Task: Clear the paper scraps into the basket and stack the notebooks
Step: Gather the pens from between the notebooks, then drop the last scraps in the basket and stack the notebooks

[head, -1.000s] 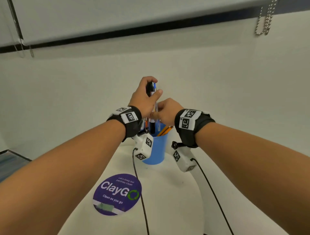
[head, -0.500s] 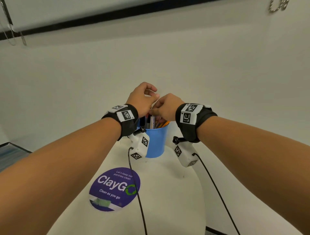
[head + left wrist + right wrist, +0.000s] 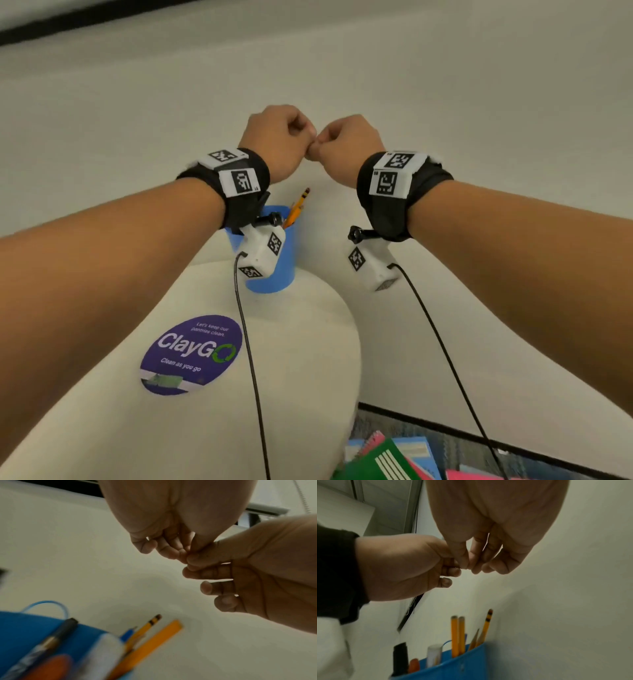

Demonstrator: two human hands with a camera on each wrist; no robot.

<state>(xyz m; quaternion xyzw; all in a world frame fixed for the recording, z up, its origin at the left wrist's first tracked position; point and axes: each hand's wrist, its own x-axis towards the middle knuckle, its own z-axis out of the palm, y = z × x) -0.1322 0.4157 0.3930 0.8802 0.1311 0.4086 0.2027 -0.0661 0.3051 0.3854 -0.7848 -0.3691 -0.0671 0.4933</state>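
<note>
My left hand (image 3: pixel 278 136) and right hand (image 3: pixel 346 144) hang side by side above a blue pen cup (image 3: pixel 287 263), knuckles touching. Both have their fingers curled, and nothing shows inside them. The left wrist view shows my left fingers (image 3: pixel 164 547) bent in, meeting the right hand's fingertips (image 3: pixel 193 566). The right wrist view shows the same meeting of fingertips (image 3: pixel 471 562). Several notebooks (image 3: pixel 387 455), green, pink and blue, lie low at the bottom right, below the table. No paper scraps or basket are in view.
The cup holds yellow pencils (image 3: pixel 297 207), a black marker (image 3: pixel 400 657) and pens. It stands at the far end of a rounded white table (image 3: pixel 349 342). A purple ClayGo sticker (image 3: pixel 191 354) lies on the tabletop. A white wall stands behind.
My hands held pens over the cup, lowered them in, and have now lifted away with nothing in them. The view has tilted down, bringing the notebooks into sight.
</note>
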